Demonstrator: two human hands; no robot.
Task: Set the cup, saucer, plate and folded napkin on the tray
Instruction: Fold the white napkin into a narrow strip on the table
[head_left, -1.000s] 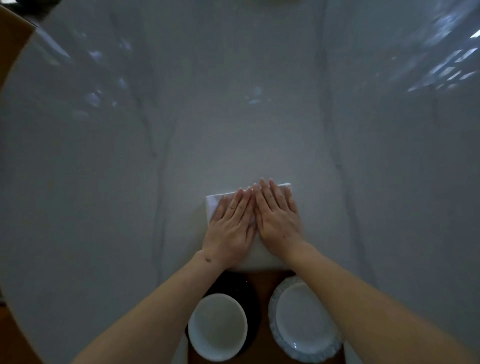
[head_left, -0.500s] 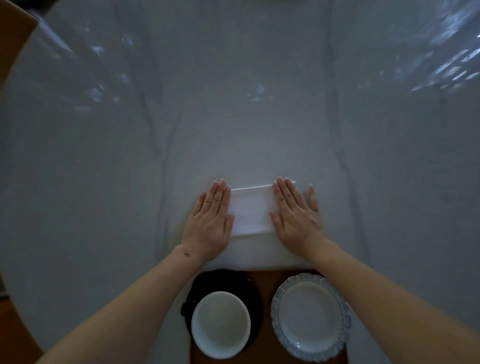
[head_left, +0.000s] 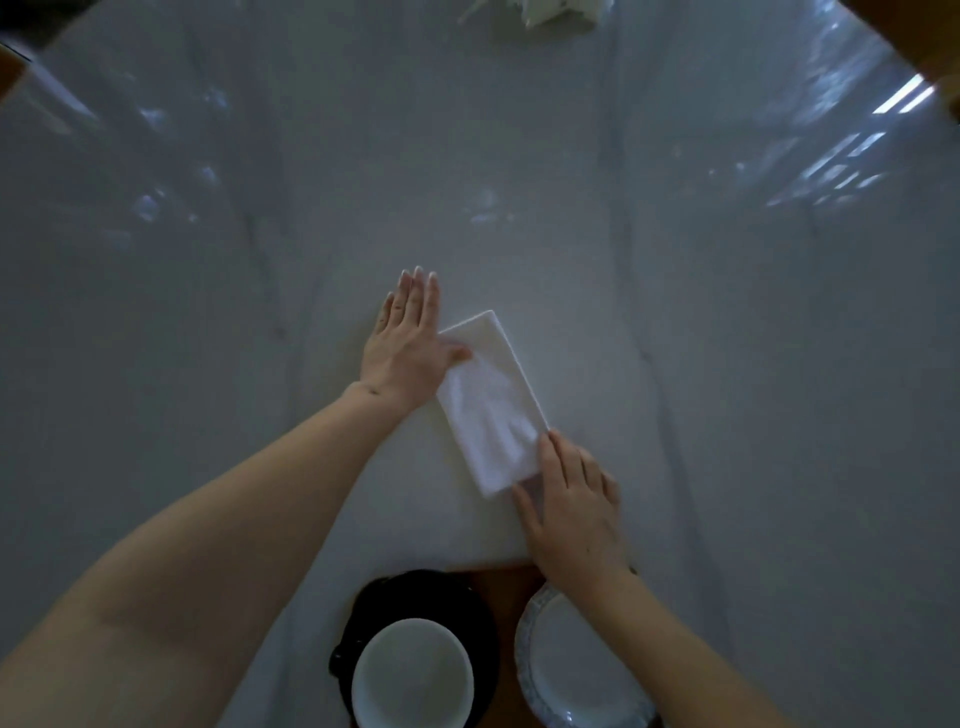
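A white folded napkin (head_left: 491, 400) lies slantwise on the marble table (head_left: 727, 364). My left hand (head_left: 408, 343) rests flat beside its upper left edge, thumb on the cloth. My right hand (head_left: 569, 501) covers its lower right corner, with the cloth between thumb and fingers. Near the bottom edge a white cup (head_left: 413, 675) stands on a black saucer (head_left: 415, 592). A white plate (head_left: 566, 670) with a patterned rim is to its right, partly under my right forearm. Both sit on a brown wooden tray (head_left: 511, 587), of which only a strip shows.
Some pale objects (head_left: 540, 13) lie at the table's far edge, cut off by the frame. Window light glares on the glossy top at the right. Brown surfaces show past the table's top corners.
The napkin has turned from square-on to slantwise. My left hand moved up along its upper left edge and my right hand dropped back to its lower right corner.
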